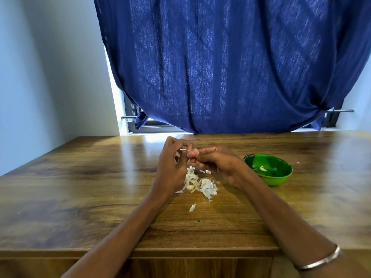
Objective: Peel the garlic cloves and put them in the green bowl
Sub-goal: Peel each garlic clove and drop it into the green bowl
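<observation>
Wood tabletop (80, 197) carries everything, with a blue curtain (220, 67) hanging past its far edge. Toward the right edge sits the green bowl (269, 171), one peeled clove (263, 169) inside. Both hands meet above the tabletop's middle: the left hand (170, 167) pinches a thin strip of skin (183, 150), while the right hand (218, 161) curls around a garlic clove (192, 153) at its fingertips. Just below them lies a heap of peels (200, 183).

one green bowl (269, 177) with one peeled clove (263, 169), two hands.
</observation>
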Available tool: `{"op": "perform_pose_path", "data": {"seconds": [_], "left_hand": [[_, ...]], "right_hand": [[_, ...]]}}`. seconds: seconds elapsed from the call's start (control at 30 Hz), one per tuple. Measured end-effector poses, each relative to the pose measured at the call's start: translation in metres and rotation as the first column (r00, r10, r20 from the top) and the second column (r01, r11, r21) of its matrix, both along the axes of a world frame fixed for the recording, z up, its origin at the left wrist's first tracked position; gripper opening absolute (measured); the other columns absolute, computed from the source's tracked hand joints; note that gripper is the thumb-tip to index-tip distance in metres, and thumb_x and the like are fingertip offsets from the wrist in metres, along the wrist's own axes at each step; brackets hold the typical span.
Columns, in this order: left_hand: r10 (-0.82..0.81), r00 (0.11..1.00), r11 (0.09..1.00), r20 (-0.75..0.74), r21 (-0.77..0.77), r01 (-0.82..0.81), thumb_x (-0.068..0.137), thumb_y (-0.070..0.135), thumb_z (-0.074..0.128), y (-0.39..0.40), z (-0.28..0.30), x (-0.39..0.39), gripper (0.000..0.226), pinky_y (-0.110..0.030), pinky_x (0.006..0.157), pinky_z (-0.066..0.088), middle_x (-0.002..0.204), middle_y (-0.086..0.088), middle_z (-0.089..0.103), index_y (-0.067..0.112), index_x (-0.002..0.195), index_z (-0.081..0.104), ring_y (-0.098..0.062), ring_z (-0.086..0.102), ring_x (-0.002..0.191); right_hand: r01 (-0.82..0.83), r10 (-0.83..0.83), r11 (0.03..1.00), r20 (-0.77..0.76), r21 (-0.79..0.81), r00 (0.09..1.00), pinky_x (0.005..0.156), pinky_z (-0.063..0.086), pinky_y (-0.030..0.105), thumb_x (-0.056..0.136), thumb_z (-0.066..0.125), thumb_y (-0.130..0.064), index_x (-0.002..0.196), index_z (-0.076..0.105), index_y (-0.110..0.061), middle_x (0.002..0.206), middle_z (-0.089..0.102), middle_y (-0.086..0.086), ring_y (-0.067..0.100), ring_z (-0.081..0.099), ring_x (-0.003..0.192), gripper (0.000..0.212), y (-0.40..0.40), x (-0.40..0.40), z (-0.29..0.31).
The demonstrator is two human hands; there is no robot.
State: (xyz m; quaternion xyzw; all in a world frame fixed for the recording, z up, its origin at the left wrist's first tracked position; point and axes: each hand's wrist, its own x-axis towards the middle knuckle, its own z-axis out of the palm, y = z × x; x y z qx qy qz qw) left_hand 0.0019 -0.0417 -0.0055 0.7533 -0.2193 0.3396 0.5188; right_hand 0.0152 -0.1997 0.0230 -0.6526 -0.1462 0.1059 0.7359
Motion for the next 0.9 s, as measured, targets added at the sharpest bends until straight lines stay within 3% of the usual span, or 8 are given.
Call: {"op": "perform_pose_path", "data": {"seconds": [0.27,0.4,0.47,0.57,0.63,0.77,0.9], "left_hand": [[0.038,0.994,0.999,0.104,0.006,-0.039,0.091,-0.015,0.054,-0.002,0.002,-0.005,0.035,-0.029,0.063,0.056,0.089,0.027,0.045,0.019,0.094,0.061,-0.004,0.052,0.077],[0.108,0.974,0.993,0.198,0.015,-0.114,0.082,-0.021,0.055,-0.002,0.002,-0.006,0.039,-0.012,0.064,0.044,0.09,0.02,0.046,0.015,0.093,0.063,0.0,0.052,0.08],[0.112,0.97,0.993,0.217,0.0,-0.115,0.085,-0.015,0.057,-0.001,0.002,-0.004,0.033,-0.02,0.064,0.05,0.09,0.02,0.049,0.016,0.093,0.064,-0.004,0.055,0.081],[0.114,0.974,0.993,0.197,-0.059,-0.105,0.092,0.0,0.066,-0.001,0.002,-0.001,0.013,-0.043,0.063,0.058,0.092,0.017,0.053,0.012,0.094,0.066,-0.013,0.06,0.082],[0.138,0.972,0.988,0.189,-0.099,-0.121,0.092,0.003,0.069,-0.001,0.003,-0.001,0.012,-0.044,0.065,0.057,0.094,0.013,0.056,0.015,0.093,0.065,-0.012,0.06,0.084],[0.146,0.974,0.983,0.176,-0.133,-0.123,0.093,0.009,0.072,0.0,0.005,-0.002,0.015,-0.052,0.058,0.057,0.095,0.015,0.06,0.02,0.095,0.063,-0.017,0.064,0.085],[0.138,0.979,0.984,0.147,-0.135,-0.118,0.09,0.006,0.075,0.0,0.004,-0.003,0.016,-0.053,0.052,0.057,0.094,0.019,0.064,0.018,0.093,0.066,-0.017,0.067,0.08]], "right_hand": [[-0.028,0.041,0.987,-0.075,0.16,0.996,0.053,0.053,0.011,0.066,0.073,-0.013,0.09,0.074,0.0,0.081,0.077,0.007,0.006,0.071,0.065,0.027,0.006,-0.012,0.006],[-0.014,0.044,0.975,-0.131,0.221,0.99,0.052,0.054,0.011,0.064,0.075,-0.013,0.076,0.079,-0.003,0.075,0.075,0.007,0.005,0.068,0.057,0.016,0.011,-0.013,0.005],[-0.024,0.068,0.963,-0.157,0.268,0.985,0.053,0.055,0.011,0.065,0.076,-0.013,0.073,0.08,-0.004,0.074,0.074,0.008,0.005,0.066,0.055,0.012,0.012,-0.013,0.004],[-0.047,0.107,0.939,-0.16,0.34,0.981,0.057,0.057,0.012,0.072,0.074,-0.012,0.076,0.08,-0.003,0.078,0.073,0.009,0.006,0.067,0.06,0.011,0.011,-0.011,0.003],[-0.037,0.106,0.919,-0.157,0.393,0.982,0.059,0.057,0.014,0.075,0.072,-0.009,0.078,0.078,-0.001,0.083,0.073,0.011,0.009,0.07,0.066,0.011,0.011,-0.01,0.003],[0.008,0.088,0.875,-0.175,0.484,0.981,0.062,0.058,0.016,0.088,0.064,0.002,0.105,0.068,0.01,0.097,0.074,0.019,0.015,0.075,0.077,0.019,0.007,-0.008,0.004],[0.018,0.087,0.865,-0.185,0.502,0.979,0.063,0.059,0.017,0.086,0.064,0.002,0.107,0.067,0.01,0.096,0.074,0.019,0.017,0.075,0.079,0.023,0.005,-0.008,0.004]]}}
